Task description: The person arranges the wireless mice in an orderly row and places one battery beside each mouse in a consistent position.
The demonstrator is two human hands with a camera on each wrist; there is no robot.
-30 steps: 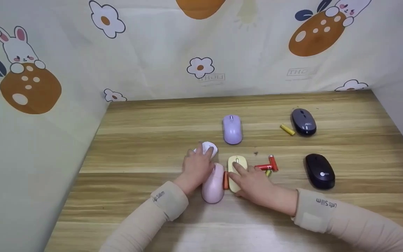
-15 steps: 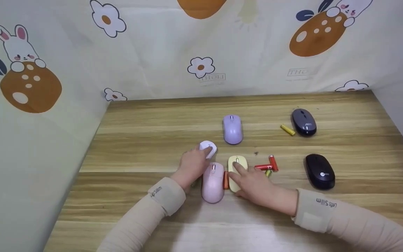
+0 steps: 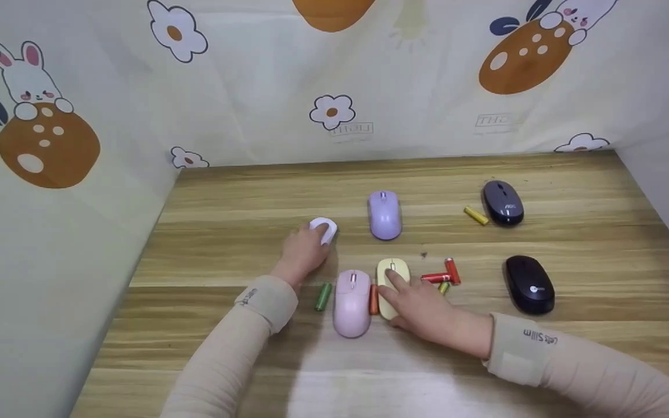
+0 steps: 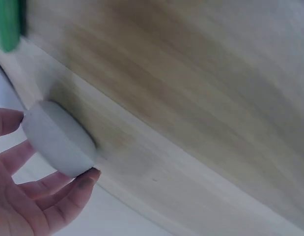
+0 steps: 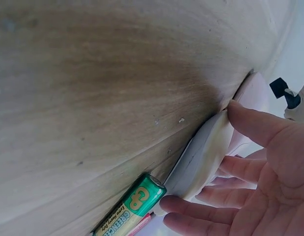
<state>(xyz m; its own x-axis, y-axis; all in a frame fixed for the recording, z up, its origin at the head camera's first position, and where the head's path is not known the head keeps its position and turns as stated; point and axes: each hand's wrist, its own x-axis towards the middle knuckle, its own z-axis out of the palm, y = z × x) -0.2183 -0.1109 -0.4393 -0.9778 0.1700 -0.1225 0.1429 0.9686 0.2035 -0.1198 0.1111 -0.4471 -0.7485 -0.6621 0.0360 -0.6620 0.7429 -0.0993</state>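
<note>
My left hand (image 3: 304, 251) holds a white computer mouse (image 3: 323, 221), left of the purple mouse. In the left wrist view, thumb and fingertips grip this white mouse (image 4: 61, 140) by its sides, close over the wood. My right hand (image 3: 424, 307) grips a pale yellow mouse (image 3: 385, 277), thumb at one end and fingers along its far side in the right wrist view. Beside the yellow mouse stand an orange-red battery (image 3: 374, 300) and a pink mouse (image 3: 352, 310). Left of the pink mouse lies a green battery (image 3: 323, 296).
A purple mouse (image 3: 384, 215) sits farther back. To the right are a dark grey mouse (image 3: 503, 203), a black mouse (image 3: 529, 284) and a yellow battery (image 3: 476, 216). Two red batteries (image 3: 453, 271) and a green-and-gold battery (image 5: 137, 201) lie near my right hand. A printed curtain (image 3: 265, 87) stands behind the table.
My left hand has moved back and to the left with the white mouse, uncovering the pink mouse's front and the green battery. The right hand stays on the yellow mouse.
</note>
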